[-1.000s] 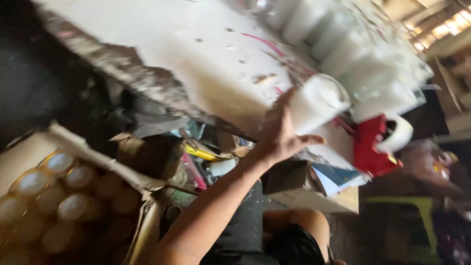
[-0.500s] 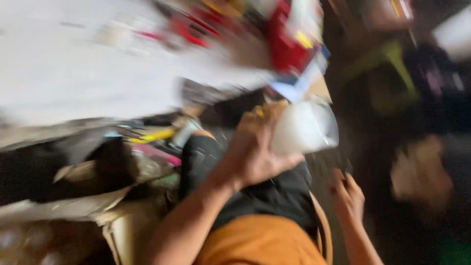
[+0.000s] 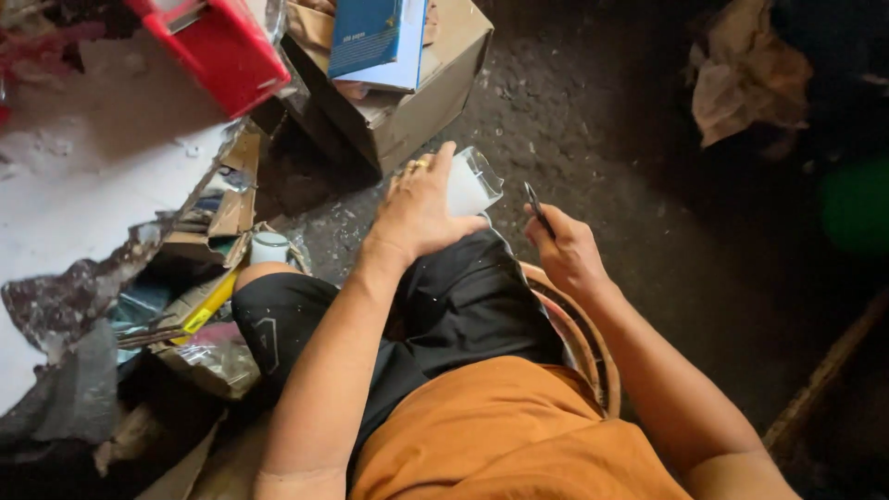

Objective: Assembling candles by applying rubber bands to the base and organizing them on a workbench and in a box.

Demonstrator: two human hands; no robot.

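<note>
Change since earlier frames: the white mug [image 3: 470,185], taken from the row on the white worktop [image 3: 65,199], has come down off it and now sits over the person's knee; the view has swung from the worktop to the lap and floor.
Left hand: the left hand [image 3: 417,208] is wrapped over the mug from above and behind, fingers closed on its wall, a ring showing on one finger.
Right hand: the right hand [image 3: 565,250] sits just right of the mug, apart from it, pinched shut on a thin dark tool [image 3: 534,202] that points up toward the mug; the tool's kind cannot be told.
Mug position: just beyond the left hand's fingertips, tilted, its open mouth facing away from the wearer and to the right; whether it has a handle on the hidden side cannot be told.
Handling, judged: rigid, glazed and likely ceramic, so moderately heavy for its size, smooth enough to slip, and liable to chip or break if dropped on the hard floor [image 3: 630,139].
Where to hold, judged: around the body wall with a full wrap, as now; the rim is the weakest place to pinch.
Surroundings: a second white cup [image 3: 269,247] stands left of the left forearm; a cardboard box [image 3: 417,83] with a blue booklet [image 3: 369,32] lies beyond the left hand, a red tray [image 3: 222,51] further left.
Seat: a cane stool rim [image 3: 593,347] shows below the right wrist.
</note>
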